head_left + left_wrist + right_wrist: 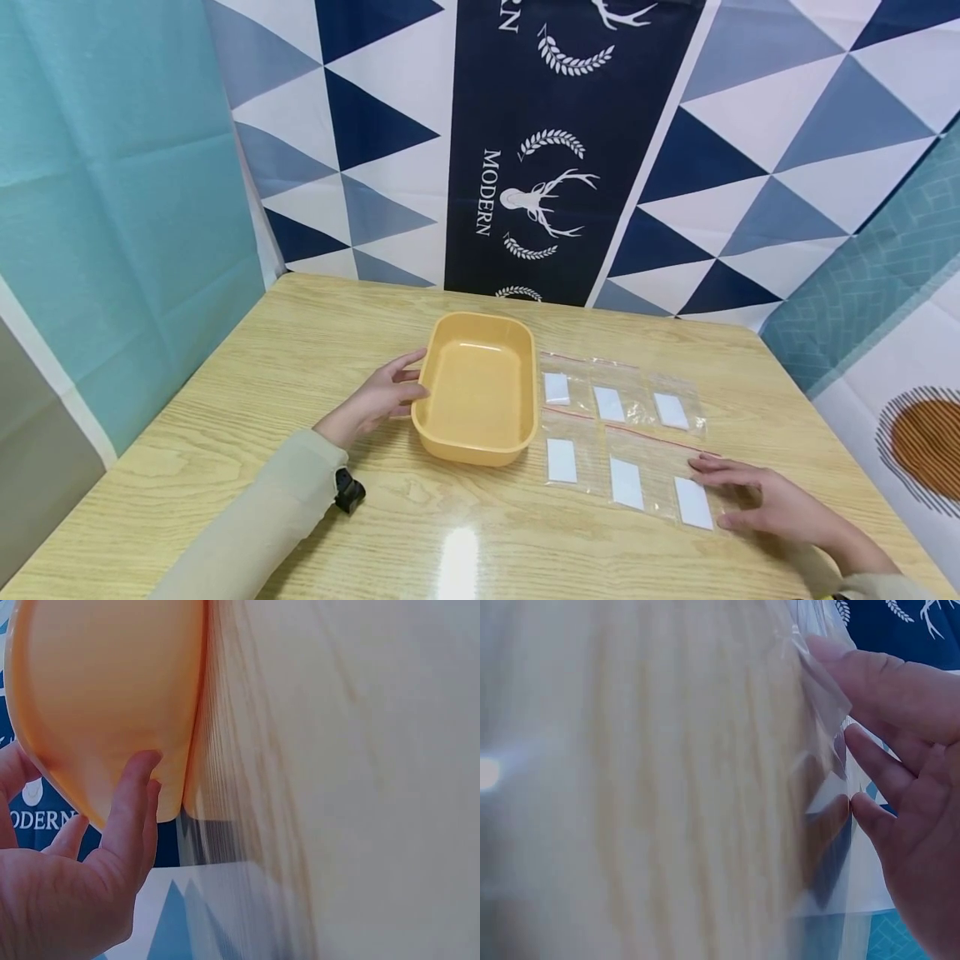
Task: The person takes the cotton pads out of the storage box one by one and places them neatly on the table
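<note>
A yellow-orange plastic basin [531, 392] stands on the table with nothing inside. My left hand [378, 396] holds it by the left side, thumb at the rim and fingers spread along the outer wall [112, 675]. To its right lie clear zip bags [652, 454] with red seal lines and white rectangular labels, laid out in two rows. My right hand [757, 500] touches the right edge of the nearest bag at the right end, fingers parted. In the right wrist view a plastic bag edge [829, 690] curls up beside the thumb; the fingertips are partly hidden behind it.
The wooden table [315, 333] reaches back to a patterned cloth [525, 167] hanging behind it. A teal cloth [127, 183] hangs at the left. A black strap piece [349, 490] sits at the left wrist, and light glares on the table's front.
</note>
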The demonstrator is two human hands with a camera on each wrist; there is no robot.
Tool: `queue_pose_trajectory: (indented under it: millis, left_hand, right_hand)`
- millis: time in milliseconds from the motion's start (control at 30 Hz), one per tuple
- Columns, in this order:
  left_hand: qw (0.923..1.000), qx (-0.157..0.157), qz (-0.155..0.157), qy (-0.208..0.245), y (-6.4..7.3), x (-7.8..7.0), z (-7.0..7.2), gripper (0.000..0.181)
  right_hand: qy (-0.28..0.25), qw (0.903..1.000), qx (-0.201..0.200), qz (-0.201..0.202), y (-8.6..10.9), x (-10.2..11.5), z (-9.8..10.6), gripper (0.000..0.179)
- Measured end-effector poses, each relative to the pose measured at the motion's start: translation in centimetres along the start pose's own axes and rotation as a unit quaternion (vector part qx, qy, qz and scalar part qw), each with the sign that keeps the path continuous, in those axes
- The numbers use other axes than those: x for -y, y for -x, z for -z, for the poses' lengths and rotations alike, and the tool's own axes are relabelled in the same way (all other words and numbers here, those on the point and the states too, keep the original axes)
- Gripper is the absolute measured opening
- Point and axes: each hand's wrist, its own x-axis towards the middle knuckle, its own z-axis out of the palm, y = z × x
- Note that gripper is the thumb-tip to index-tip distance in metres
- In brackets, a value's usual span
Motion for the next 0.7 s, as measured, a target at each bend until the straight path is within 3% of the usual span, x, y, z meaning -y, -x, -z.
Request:
queue_pose_trajectory:
  millis: [200,367,433,567,633,700]
  left_hand:
    - [1.0000,0.002,0.001,-0.003,-0.3,0.1,-0.4,0.073]
    - [1.0000,0.007,0.000,-0.002,-0.4,0.2,-0.6,0.072]
    - [1.0000,0.007,0.000,-0.003,-0.3,0.2,-0.5,0.070]
    - [1.0000,0.001,-0.009,0.000,0.2,0.1,0.0,0.062]
    - [0.9996,-0.014,-0.023,-0.003,0.5,0.1,0.2,0.057]
    - [0.9978,-0.035,-0.047,-0.031,1.0,-0.1,0.6,0.053]
  right_hand:
    - [0.007,0.9999,-0.011,-0.009,0.3,0.4,0.2,0.049]
    - [-0.031,0.9911,-0.092,-0.090,0.1,1.9,1.0,0.044]
    - [-0.068,0.9810,-0.134,-0.123,-0.5,2.4,1.3,0.041]
    - [-0.148,0.9558,-0.204,-0.151,-2.1,2.9,1.3,0.041]
    - [-0.224,0.9345,-0.235,-0.147,-2.9,2.9,1.1,0.039]
    - [-0.313,0.9018,-0.264,-0.137,-3.6,2.8,0.9,0.038]
